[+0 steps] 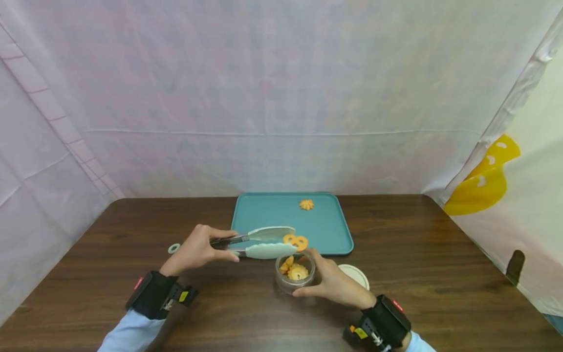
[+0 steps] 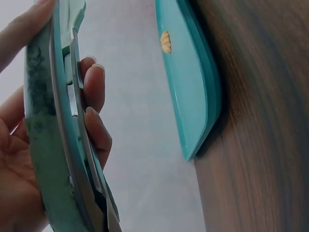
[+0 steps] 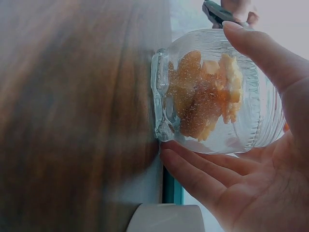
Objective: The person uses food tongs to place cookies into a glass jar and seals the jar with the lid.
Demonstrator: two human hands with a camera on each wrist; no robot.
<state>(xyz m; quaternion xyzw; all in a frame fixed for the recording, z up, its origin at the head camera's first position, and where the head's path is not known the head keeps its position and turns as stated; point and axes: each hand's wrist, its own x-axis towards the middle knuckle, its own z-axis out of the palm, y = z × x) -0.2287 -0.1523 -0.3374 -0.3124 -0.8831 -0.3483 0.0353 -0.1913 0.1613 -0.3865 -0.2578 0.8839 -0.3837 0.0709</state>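
My left hand [image 1: 199, 248] grips a pair of pale teal tongs [image 1: 264, 241] by the handle; the tongs [image 2: 58, 145] fill the left wrist view. Their tips pinch a ring-shaped orange cookie [image 1: 296, 240] just above a small glass jar [image 1: 295, 272]. My right hand [image 1: 333, 283] wraps around the jar [image 3: 212, 92], which stands on the brown table and holds several orange cookies [image 3: 205, 94]. Behind lies a teal tray [image 1: 325, 230] with one flower-shaped cookie [image 1: 306, 204] near its far edge; the cookie [image 2: 165, 42] also shows in the left wrist view.
A white round lid [image 1: 355, 275] lies on the table right of the jar. A small pale ring [image 1: 173, 248] sits left of my left hand. White cloth walls close in the table; a yellow shape [image 1: 484, 178] hangs at the right.
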